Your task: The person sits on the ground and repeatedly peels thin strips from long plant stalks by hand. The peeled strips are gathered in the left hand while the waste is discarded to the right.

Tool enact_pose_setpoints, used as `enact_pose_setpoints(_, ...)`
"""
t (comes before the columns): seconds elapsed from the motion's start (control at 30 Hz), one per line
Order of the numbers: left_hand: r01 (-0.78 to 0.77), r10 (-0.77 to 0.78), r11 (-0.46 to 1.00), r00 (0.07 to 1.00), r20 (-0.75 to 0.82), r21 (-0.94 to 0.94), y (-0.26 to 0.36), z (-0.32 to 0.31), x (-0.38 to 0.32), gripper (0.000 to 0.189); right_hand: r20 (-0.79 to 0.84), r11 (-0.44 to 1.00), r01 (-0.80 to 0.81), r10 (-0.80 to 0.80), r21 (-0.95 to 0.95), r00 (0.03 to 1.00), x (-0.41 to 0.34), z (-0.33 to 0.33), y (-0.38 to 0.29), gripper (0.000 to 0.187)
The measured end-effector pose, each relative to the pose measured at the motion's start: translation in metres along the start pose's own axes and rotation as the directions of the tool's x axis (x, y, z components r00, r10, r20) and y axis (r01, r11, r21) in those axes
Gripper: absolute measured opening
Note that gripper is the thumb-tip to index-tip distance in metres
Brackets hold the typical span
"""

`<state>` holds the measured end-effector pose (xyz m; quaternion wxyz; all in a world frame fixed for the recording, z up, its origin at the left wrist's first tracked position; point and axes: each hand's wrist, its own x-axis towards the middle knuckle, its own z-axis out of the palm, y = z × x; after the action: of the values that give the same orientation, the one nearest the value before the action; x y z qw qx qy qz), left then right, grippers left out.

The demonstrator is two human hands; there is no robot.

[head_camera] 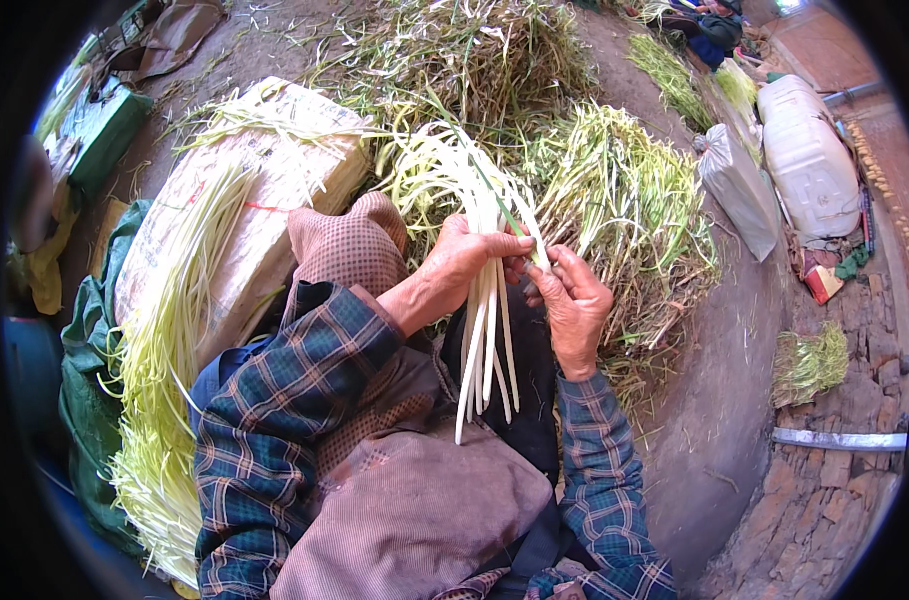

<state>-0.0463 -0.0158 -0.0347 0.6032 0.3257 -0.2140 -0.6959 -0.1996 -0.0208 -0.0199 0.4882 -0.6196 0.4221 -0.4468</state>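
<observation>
My left hand [462, 259] is closed around a bunch of long pale stalks [484, 300], which look like blanched garlic leaves or chives. Their white ends hang down over my lap, while the yellowish leaves bend over above my fingers. Close beside it on the right, my right hand [570, 289] pinches the end of one stalk [538, 251] between thumb and fingers. A darker green leaf [492, 184] runs across the bunch to my left thumb. On a wrapped block [312, 180] to the left lies a long pile of similar pale stalks [191, 262].
Beyond my hands is a heap of leafy waste [484, 60]; a yellow-green pile of stalks [619, 180] lies to the right. Farther right are a white plastic bag [736, 187] and a white plastic container [811, 157]. A green cloth sack [86, 375] stands at the left.
</observation>
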Motion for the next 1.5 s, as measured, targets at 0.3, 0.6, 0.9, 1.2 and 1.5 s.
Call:
enact_pose_setpoints(0.3, 0.041, -0.043, 0.999, 0.995, -0.088, -0.028, -0.001, 0.001, 0.001, 0.01, -0.072, 0.954, 0.274, -0.284, -0.124, 0.956, -0.011, 0.005, 0.001, 0.021)
enact_pose_setpoints(0.6, 0.059, -0.061, 0.995, 0.998, 0.023, 0.079, 0.002, -0.005, 0.003, 0.02, 0.131, 0.947, 0.146, -0.113, -0.285, 0.985, -0.004, -0.004, -0.006, 0.017)
enact_pose_setpoints(0.9, -0.086, 0.086, 0.995, 0.996, -0.001, 0.054, -0.007, -0.004, -0.003, 0.023, 0.167, 0.695, 0.397, -0.376, -0.599, 0.911, -0.01, -0.019, 0.004, 0.008)
enact_pose_setpoints(1.2, -0.202, 0.195, 0.977, 0.975, -0.112, -0.063, 0.029, -0.014, -0.013, 0.015, -0.037, 0.578, -0.245, 0.348, -0.778, 0.937, -0.111, -0.169, 0.061, 0.009)
enact_pose_setpoints(1.5, -0.093, 0.088, 0.994, 0.993, -0.077, -0.063, 0.034, -0.023, -0.016, 0.016, 0.112, 0.319, 0.122, -0.049, -0.94, 0.993, -0.078, -0.145, 0.038, 0.04)
